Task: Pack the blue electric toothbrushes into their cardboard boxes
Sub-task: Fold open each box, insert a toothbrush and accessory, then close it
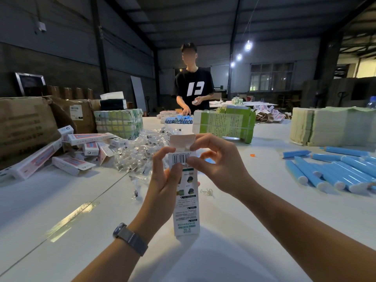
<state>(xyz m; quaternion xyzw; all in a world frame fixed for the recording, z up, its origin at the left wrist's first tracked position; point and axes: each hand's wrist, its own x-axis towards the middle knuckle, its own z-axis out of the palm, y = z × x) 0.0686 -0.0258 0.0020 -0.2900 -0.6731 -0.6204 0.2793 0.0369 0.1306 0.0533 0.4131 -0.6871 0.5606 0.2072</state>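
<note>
left hand [164, 176] grips box [186, 200] mid-counter, long axis near-far, flap [183, 141] open at far end | right hand [215, 159] pinches box top | toothbrushes [333, 171] lie far right, right hand nearer

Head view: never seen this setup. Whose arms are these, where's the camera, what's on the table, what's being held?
There is no machine here. The single picture comes from a wide-angle camera worn on a person's head, looking forward and down, so the two bare arms are the wearer's own.

The left hand, with a watch on its wrist, grips a white cardboard box held upright. The right hand pinches near the box's open top flap with its fingers.

On the white table: loose blue toothbrushes at right, a heap of clear plastic bags in the middle, pink and white boxes at left, and bundled stacks of flat green cartons further back.

A second person stands at the far end, handling another pile of blue toothbrushes.
</note>
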